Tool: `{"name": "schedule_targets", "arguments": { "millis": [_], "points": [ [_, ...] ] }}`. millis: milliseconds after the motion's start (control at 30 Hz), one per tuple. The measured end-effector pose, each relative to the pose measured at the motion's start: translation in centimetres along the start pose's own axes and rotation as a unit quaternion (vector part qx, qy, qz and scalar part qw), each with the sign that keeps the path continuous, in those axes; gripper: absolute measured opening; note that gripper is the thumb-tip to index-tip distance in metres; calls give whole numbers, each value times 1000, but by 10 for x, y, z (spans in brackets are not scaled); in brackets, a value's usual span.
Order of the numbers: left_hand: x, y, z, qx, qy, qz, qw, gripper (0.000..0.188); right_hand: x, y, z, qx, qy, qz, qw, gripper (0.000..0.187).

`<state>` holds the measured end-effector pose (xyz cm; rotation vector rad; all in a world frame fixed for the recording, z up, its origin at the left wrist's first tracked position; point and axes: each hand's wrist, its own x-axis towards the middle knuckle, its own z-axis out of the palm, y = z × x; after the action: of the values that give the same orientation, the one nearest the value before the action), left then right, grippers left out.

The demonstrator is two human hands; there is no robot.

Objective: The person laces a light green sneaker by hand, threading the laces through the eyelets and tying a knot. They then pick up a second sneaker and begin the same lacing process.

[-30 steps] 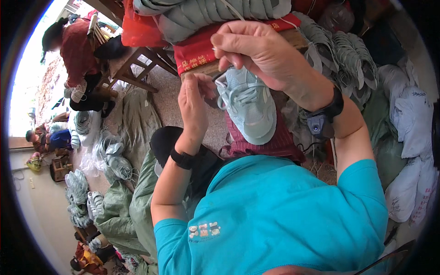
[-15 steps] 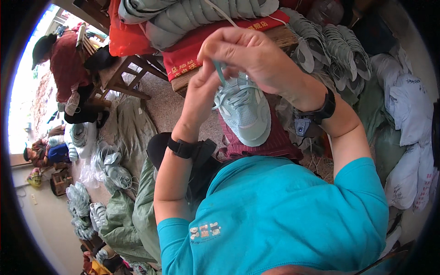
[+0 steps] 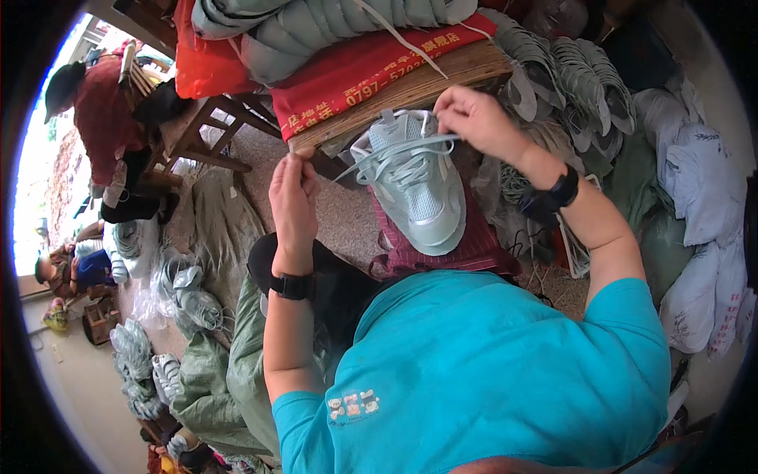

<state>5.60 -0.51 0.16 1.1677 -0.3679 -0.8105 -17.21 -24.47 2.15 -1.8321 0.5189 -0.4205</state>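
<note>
A pale mint-green sneaker (image 3: 420, 193) rests on my lap, toe toward me and tongue facing away. Its matching shoelace (image 3: 395, 152) runs through the eyelets and stretches across the tongue. Right of the shoe's opening, my right hand (image 3: 483, 125) is closed, with the lace running up to its fingertips. My left hand (image 3: 294, 186) is off to the left of the shoe, thumb and forefinger pinched together. Whether anything is between those fingers is too small to tell. One lace end hangs loose near the shoe's left side. Maroon striped cloth (image 3: 493, 246) lies under the sneaker.
Just ahead stands a wooden bench (image 3: 466, 69) with a red printed cloth (image 3: 379, 79) and stacked grey-green shoe uppers (image 3: 316, 35). More uppers (image 3: 592, 79) hang at the right, near white sacks (image 3: 699, 189). A person in red (image 3: 110, 126) sits at the left.
My hands were together above the shoe with the lace between them. They have moved apart and lower, left hand leftward, right hand rightward, and the lace now lies across the tongue.
</note>
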Motion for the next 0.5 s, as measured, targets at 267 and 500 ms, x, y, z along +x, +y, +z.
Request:
{"name": "schedule_targets", "arguments": {
  "millis": [267, 500],
  "points": [
    [-11, -20, 23, 226, -72, 0, 972, 28, -6, -5, 8, -209, 8, -36, 977, 12],
    [-10, -27, 34, 230, -79, -59, 968, 25, -2, -11, 23, -353, 39, -152, 922, 18]
  ]
}}
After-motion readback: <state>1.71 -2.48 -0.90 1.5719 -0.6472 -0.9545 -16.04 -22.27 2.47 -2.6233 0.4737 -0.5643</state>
